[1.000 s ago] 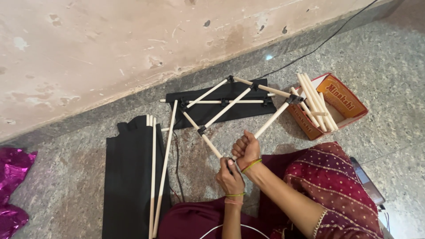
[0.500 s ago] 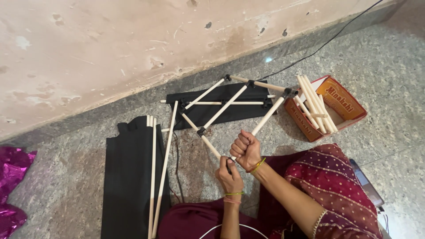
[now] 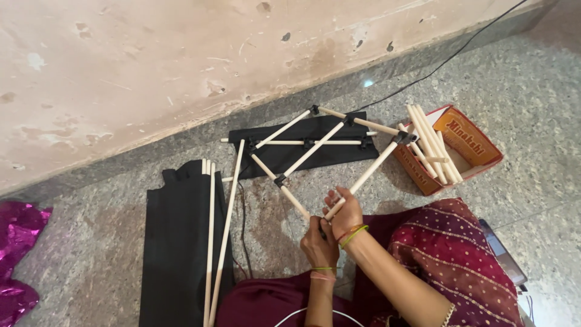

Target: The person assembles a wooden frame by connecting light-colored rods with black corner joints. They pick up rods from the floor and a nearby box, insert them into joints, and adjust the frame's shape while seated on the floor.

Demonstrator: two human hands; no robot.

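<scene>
Swinging lower than a second ago, the right-hand rod of the stick frame (image 3: 315, 148) is now angling down toward both hands at lower centre, its black corner joint (image 3: 402, 138) sitting nearer the cardboard box (image 3: 469, 142) at right. Both hands are meeting where two rods converge: the right hand (image 3: 346, 213) is curling around the end of the slanting rod, and the left hand (image 3: 319, 242) is clenching just below it, on the tip of the other rod as far as can be told, suggesting the ends are being brought together at one point. Most of the frame is lying over a black cloth (image 3: 302, 151) in the upper centre, against the foot of a scuffed wall (image 3: 151, 66). More loose sticks (image 3: 430, 148) are resting across the box. At lower left, two long rods (image 3: 216, 242) are lying on another black sheet (image 3: 175, 242), unmoved from earlier. Shiny magenta foil (image 3: 15, 254) is peeking in at the left edge of the speckled floor (image 3: 532, 97).
</scene>
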